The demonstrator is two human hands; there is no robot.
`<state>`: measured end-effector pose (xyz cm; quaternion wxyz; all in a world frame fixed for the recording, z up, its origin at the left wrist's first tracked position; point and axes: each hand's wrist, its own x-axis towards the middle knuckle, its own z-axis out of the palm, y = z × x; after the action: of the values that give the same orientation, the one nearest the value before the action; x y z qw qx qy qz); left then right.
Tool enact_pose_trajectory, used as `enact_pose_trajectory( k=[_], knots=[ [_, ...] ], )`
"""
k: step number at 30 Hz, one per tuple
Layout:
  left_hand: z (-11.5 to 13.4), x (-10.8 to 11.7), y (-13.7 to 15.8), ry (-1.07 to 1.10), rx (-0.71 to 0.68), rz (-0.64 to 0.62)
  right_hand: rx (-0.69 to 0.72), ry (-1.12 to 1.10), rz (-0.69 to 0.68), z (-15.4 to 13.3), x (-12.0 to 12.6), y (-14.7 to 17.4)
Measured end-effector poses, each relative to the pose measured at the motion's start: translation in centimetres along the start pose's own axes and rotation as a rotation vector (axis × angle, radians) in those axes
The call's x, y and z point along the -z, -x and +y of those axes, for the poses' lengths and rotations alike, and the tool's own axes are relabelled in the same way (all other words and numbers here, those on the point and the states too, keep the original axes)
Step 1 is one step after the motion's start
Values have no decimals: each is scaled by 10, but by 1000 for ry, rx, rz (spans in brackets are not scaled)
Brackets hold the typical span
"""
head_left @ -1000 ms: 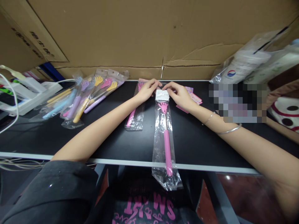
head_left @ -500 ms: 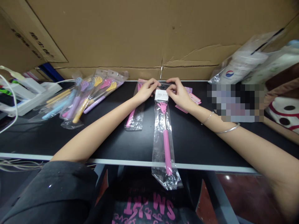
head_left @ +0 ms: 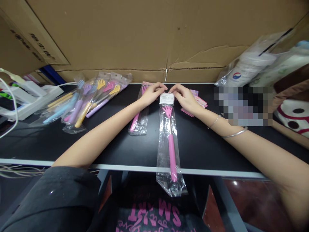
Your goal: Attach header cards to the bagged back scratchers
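Note:
A pink back scratcher (head_left: pixel 172 154), shaped like a small hand at its far end, lies in a clear plastic bag (head_left: pixel 161 161) that hangs over the table's front edge. A white label card (head_left: pixel 166 98) sits at the far end of the bag. My left hand (head_left: pixel 154 93) pinches the bag's top left corner beside the card. At the opposite top corner, my right hand (head_left: pixel 184 97) has thumb and forefinger closed on the bag. Another bagged pink back scratcher (head_left: pixel 135 122) lies under and left of my left hand. Pink and purple cards (head_left: pixel 200 101) lie partly behind my right hand.
Several bagged back scratchers (head_left: pixel 83 109) in mixed colours lie to the left, near a white power strip (head_left: pixel 36 103). A cardboard wall (head_left: pixel 116 38) backs the black table (head_left: pixel 116 145). On the right stand a bagged cup (head_left: pixel 251 69) and a brown-and-white bag (head_left: pixel 295 112).
My right fingers have come down and inward, closer to my left hand, at the top of the bag. The dark upper flap seen between the hands before is no longer visible.

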<state>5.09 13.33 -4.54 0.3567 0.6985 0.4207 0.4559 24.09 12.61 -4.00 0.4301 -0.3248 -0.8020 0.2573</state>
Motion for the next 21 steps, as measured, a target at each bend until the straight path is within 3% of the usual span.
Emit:
enact_pose_trajectory(
  k=[11,21],
  knots=[
    [9,-2,3,35,-20,-25,-29,-16,6,-3,2,-2],
    [2,1,1,52,-61,-41,-8,16,-15,-2,1,0]
  ],
)
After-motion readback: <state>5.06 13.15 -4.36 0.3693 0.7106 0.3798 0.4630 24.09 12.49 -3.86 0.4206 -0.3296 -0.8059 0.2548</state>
